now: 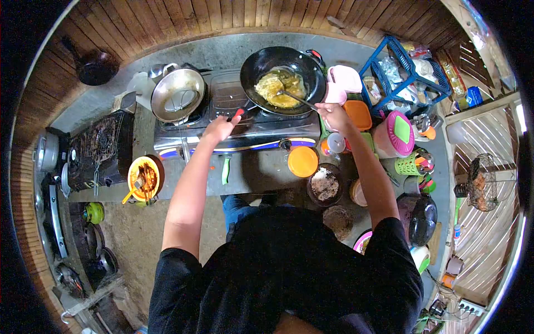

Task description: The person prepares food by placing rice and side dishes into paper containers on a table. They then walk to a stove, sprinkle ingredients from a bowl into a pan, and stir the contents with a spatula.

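A yellow bowl (pixel 132 175), a green utensil (pixel 226 170) and an orange lid (pixel 303 162) lie apart on the tabletop (pixel 242 181); a pink-lidded tub (pixel 390 136) stands near a blue rack (pixel 435 86) of plastic bags (pixel 391 70)

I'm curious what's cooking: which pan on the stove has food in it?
The black wok on the right, holding yellowish food; the right hand holds a utensil in it. The silver pan on the left shows none.

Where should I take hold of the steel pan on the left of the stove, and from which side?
Probably best by its long handle, from the near left: it juts from the steel pan toward the person, across the front of the stove. The person's left forearm lies close on its right, and the left side keeps away from the wok.
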The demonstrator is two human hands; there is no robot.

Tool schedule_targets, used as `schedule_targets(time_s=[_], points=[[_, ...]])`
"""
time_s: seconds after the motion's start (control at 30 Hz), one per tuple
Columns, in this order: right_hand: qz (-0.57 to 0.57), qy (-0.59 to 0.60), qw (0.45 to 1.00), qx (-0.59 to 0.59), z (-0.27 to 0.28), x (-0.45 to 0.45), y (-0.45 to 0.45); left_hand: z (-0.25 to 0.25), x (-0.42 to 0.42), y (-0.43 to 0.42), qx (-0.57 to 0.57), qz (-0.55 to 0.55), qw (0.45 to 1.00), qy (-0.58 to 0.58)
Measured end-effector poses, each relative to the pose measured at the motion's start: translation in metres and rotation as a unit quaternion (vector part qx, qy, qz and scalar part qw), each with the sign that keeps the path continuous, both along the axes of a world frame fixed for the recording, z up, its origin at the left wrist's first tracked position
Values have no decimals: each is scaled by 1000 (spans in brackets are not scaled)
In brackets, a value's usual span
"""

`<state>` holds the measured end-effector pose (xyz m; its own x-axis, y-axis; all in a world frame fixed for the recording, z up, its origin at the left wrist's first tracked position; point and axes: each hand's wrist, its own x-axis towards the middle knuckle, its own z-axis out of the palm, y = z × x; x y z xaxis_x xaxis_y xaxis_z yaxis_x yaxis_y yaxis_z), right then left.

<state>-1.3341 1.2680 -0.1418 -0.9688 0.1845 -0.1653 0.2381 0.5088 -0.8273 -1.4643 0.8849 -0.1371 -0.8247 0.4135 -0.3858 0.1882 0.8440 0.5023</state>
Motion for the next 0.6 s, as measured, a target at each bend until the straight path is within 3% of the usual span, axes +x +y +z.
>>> schedule_targets(time_s=[0.03, 0.1, 0.13, 0.2, 0.33, 0.47, 0.57, 0.6], points=[[0, -1, 1000, 0, 14, 5, -7, 9, 3, 1, -2, 5, 1000, -18], [4, 88, 985, 148, 49, 17, -23, 20, 8, 2, -4, 10, 999, -38], [4, 87, 985, 147, 47, 18, -19, 23, 10, 3, -10, 19, 999, -28], [-17, 130, 937, 325, 43, 19, -7, 17, 9, 3, -16, 27, 999, -19], [-24, 104, 885, 454, 73, 36, -6, 7, 3, 3, -20, 11, 1000, 6], [6, 109, 872, 477, 68, 49, 7, 6, 3, 2, -19, 14, 1000, 1], [63, 35, 898, 433, 65, 49, 11, -2, -1, 2, -22, 13, 1000, -1], [105, 65, 933, 338, 63, 46, 10, 0, 0, 2, -22, 12, 1000, 0]])
